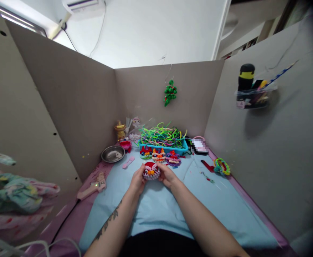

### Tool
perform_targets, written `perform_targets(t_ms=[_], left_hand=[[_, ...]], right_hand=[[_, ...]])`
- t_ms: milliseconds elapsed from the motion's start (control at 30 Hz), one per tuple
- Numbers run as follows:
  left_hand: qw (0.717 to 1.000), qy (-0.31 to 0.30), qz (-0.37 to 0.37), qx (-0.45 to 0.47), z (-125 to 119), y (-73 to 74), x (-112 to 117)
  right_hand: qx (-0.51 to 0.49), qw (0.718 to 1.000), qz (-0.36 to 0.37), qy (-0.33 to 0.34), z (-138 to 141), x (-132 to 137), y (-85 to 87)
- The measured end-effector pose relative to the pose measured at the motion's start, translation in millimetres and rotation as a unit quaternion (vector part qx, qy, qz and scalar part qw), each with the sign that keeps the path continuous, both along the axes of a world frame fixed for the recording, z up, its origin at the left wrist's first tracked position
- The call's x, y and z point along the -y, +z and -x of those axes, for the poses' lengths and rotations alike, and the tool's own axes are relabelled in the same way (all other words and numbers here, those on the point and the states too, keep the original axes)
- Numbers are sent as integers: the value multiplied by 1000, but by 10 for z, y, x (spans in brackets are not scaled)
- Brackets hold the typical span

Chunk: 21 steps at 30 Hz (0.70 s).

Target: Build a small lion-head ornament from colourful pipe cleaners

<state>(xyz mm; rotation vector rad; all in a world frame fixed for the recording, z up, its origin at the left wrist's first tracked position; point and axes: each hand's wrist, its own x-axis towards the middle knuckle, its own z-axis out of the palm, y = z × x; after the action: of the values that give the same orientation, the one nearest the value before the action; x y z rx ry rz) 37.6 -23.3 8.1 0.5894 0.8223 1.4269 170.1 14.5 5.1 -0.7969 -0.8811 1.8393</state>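
Note:
Both my hands hold a small fuzzy craft figure (151, 170), red on top with orange and pink-white parts, above the light blue mat (156, 207). My left hand (137, 179) grips its left side with fingers curled. My right hand (167, 175) grips its right side the same way. Just beyond it stand three similar colourful figures (159, 155) in a row.
A blue tray (184, 146) piled with green, yellow and purple pipe cleaners sits at the back. A metal bowl (113, 154), a pink glue gun (92, 188) and a pink clip lie left. A coloured ring (222, 166) and red tool lie right. Grey partition walls enclose three sides.

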Motion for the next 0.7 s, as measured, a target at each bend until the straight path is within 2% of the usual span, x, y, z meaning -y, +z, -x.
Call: perform_targets(t_ms=[200, 533, 700], left_hand=[[1000, -2, -16, 3, -2, -18, -9], [999, -17, -25, -25, -20, -6, 17], [999, -43, 6, 8, 28, -52, -23]], right_hand=[[7, 999, -40, 4, -18, 14, -2], [36, 999, -8, -21, 20, 46, 30], [-22, 997, 76, 6, -6, 7, 58]])
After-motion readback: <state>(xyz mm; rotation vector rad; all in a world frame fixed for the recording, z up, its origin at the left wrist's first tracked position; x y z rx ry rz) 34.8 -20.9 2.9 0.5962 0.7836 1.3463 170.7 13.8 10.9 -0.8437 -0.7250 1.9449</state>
